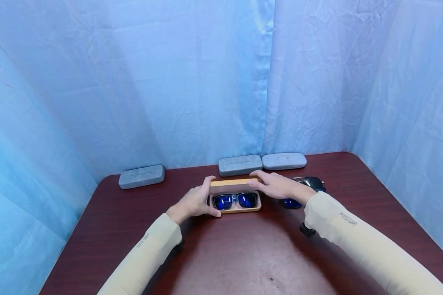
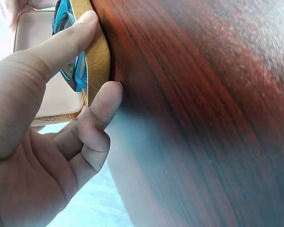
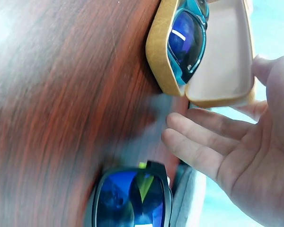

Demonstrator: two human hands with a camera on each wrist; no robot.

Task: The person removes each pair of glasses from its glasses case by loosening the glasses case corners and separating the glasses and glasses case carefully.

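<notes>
- Left hand (image 1: 193, 203) pinches the tan case's (image 1: 235, 207) left end, thumb at the front; right hand (image 1: 277, 185) rests w/ nearly straight fingers on its raised lid (image 1: 233, 185).
- Case sits mid-table (image 1: 243, 254), blue-lens sunglasses (image 1: 235, 200) inside.
- Risk: lid could catch the frame if sunglasses sit proud.
- Count: 3 grey cases (image 1: 240, 164), 1 tan case, 2 sunglasses incl. spare pair (image 1: 310, 183).

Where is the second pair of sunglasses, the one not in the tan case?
In the head view the loose sunglasses lie on the table right of the open tan case, partly hidden behind the right hand.
</notes>
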